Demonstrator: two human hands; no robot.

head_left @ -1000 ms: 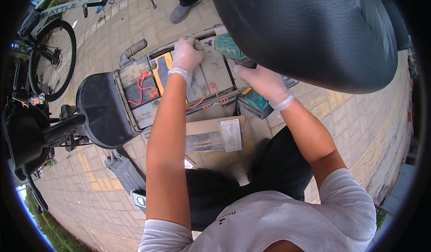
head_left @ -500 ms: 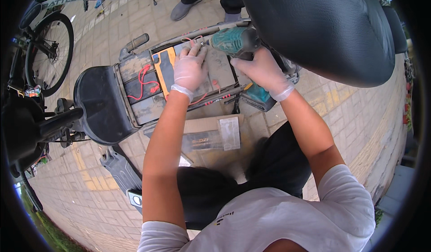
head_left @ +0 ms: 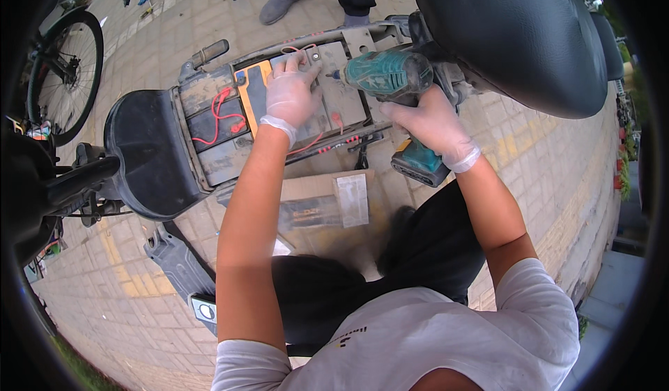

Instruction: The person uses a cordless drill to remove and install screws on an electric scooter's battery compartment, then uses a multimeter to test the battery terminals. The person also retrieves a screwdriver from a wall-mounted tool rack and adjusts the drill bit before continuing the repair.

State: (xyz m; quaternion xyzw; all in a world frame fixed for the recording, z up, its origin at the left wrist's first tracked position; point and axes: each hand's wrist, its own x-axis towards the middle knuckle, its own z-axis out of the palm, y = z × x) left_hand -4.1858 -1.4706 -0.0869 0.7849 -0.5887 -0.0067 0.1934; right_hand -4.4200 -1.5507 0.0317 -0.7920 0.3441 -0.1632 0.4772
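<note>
My right hand (head_left: 435,123), in a thin clear glove, grips the handle of a teal and black cordless drill (head_left: 390,72). The drill's bit points left over the grey batteries (head_left: 341,98) in the open frame of an electric scooter, apart from the terminal screw (head_left: 316,56). My gloved left hand (head_left: 291,97) lies on the batteries with its fingers stretched out toward that terminal and a thin red wire beside it. Left of this hand are an orange-edged battery (head_left: 256,88) and a loop of red wire (head_left: 217,116). The fingertips' exact contact is hard to see.
The raised black seat (head_left: 516,35) overhangs at the upper right. A cardboard box (head_left: 313,199) stands before my legs, and a grey plastic panel (head_left: 178,258) lies left of them. Another person's shoe (head_left: 282,8) and a bicycle wheel (head_left: 66,74) are beyond the scooter.
The drill in my right hand has moved back to the right, and its tip has come away from the terminal screw, which now shows. My left hand stays on the batteries.
</note>
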